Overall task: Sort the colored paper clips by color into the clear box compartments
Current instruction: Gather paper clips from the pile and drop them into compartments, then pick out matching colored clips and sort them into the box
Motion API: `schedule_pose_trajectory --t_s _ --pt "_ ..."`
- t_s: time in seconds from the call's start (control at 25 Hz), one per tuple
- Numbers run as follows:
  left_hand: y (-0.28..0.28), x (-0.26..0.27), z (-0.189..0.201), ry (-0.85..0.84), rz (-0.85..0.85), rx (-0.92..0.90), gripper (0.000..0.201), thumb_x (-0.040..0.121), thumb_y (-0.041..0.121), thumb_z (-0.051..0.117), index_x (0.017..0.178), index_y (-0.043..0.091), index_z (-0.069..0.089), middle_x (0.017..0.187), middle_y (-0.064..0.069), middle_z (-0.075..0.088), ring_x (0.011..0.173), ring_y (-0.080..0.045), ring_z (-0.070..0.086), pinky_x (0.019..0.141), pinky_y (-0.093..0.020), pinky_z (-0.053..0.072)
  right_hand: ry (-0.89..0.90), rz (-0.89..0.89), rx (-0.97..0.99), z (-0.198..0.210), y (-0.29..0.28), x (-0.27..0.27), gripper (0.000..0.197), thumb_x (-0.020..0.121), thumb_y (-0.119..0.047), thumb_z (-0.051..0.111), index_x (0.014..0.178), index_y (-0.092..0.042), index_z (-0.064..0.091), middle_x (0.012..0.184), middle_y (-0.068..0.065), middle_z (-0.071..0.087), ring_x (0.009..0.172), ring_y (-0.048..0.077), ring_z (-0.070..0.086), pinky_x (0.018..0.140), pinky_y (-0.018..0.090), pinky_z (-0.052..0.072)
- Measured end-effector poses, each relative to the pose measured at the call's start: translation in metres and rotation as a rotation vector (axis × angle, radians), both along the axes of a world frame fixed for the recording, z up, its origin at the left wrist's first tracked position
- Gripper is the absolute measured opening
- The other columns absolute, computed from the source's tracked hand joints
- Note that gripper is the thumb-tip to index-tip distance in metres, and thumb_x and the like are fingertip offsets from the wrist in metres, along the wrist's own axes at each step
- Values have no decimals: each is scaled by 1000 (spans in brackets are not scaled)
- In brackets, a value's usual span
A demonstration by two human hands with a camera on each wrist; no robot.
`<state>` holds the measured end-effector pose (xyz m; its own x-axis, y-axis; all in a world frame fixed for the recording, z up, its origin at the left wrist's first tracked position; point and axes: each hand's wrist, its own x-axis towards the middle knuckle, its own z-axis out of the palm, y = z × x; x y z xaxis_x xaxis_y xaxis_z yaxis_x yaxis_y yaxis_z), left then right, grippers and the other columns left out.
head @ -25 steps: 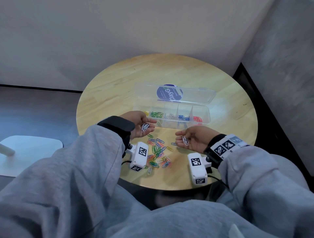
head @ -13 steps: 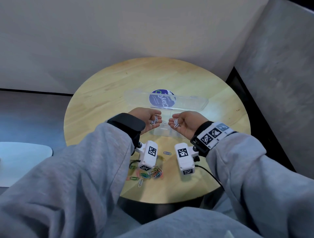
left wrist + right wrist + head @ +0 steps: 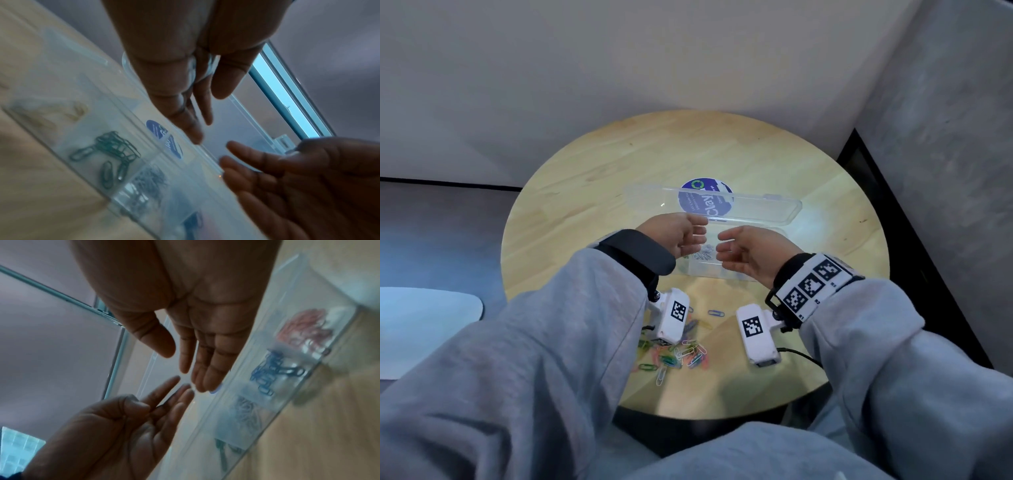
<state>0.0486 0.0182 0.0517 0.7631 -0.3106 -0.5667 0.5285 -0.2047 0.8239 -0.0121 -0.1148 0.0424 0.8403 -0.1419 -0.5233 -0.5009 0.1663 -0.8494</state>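
Observation:
The clear box [image 3: 767, 236] lies open on the round table, its lid [image 3: 760, 209] folded back. My left hand [image 3: 695, 233] and right hand [image 3: 726, 248] hover over its middle, palms facing, fingers straight, both empty. White clips [image 3: 703, 255] lie in the compartment between them. The left wrist view shows yellow clips [image 3: 51, 113], green clips [image 3: 111, 151] and white clips [image 3: 148, 178] in neighbouring compartments. Red clips [image 3: 304, 327], blue clips [image 3: 271, 374] and white clips [image 3: 244, 412] appear in the right wrist view. A mixed pile of clips [image 3: 681, 353] lies near the front edge.
One blue clip [image 3: 715, 312] lies alone between the pile and the box. The wooden table [image 3: 585, 171] stands in a corner, walls behind and to the right. A white stool [image 3: 421, 325] sits low on the left. A cable [image 3: 801, 356] trails off my right wrist camera.
Both hands rose from the pile to the box's middle, each holding white clips. Their fingers have since straightened and the clips are out of both hands.

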Motion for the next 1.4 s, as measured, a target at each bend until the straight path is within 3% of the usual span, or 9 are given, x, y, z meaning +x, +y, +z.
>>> schedule_pose_trajectory --t_s 0.08,0.2,0.28,0.44,0.72,0.88,1.2,1.32,1.4 --pt "8 -4 1 -48 -173 150 36 92 -6 29 85 12 59 85 -5 56 69 -14 58 53 -17 47 -1 106 -117 -2 -3 -9 24 92 4 37 82 -10 54 75 7 54 64 16 54 58 21 49" --pt "15 -13 -7 -134 -455 414 27 93 2 42 75 17 57 80 -3 60 66 -16 58 53 -21 42 21 272 -312 -12 -6 -23 22 89 4 48 76 -13 53 71 5 54 61 14 54 59 21 50" --pt "18 -21 -14 -221 -602 574 15 89 9 51 83 11 64 83 -5 66 70 -19 60 60 -22 45 48 399 -450 -20 -5 -31 17 87 -1 56 77 -16 55 71 2 56 64 14 56 64 23 52" --pt "22 -33 -26 -444 -826 921 29 85 8 53 110 15 66 93 1 58 83 -15 51 71 -22 39 122 611 -899 -41 4 -41 14 80 -19 61 90 -28 58 85 -7 57 84 15 59 77 26 49" --pt "20 -32 -40 -531 -1022 1061 35 85 6 58 118 17 60 109 -5 61 89 -21 53 47 -16 27 74 773 -1123 -53 18 -38 25 80 -22 65 104 -21 60 97 -3 47 84 17 50 75 27 43" --pt "22 -30 -48 -561 -988 1047 17 81 12 64 94 22 59 68 9 48 80 -17 50 47 -19 29 38 825 -1147 -57 23 -36 13 85 -17 59 98 -15 62 93 -2 49 84 18 48 73 25 40" --pt "20 -27 -61 -577 -1014 1033 10 83 13 60 78 20 54 91 -2 59 82 -19 52 68 -25 39 60 798 -1120 -59 23 -40 4 83 -17 56 83 -20 54 90 -3 56 83 17 50 73 25 42" --pt "24 -27 -62 -552 -968 999 22 82 13 60 65 22 50 79 2 58 79 -19 53 68 -25 41 114 626 -921 -63 16 -40 10 82 -18 61 88 -23 56 84 -2 59 78 17 56 73 28 48" --pt "32 -26 -58 -532 -856 898 24 80 11 58 61 22 49 67 5 54 75 -18 53 65 -24 42 145 487 -621 -62 15 -41 11 83 -7 56 83 -18 60 70 5 56 62 20 53 62 28 46"
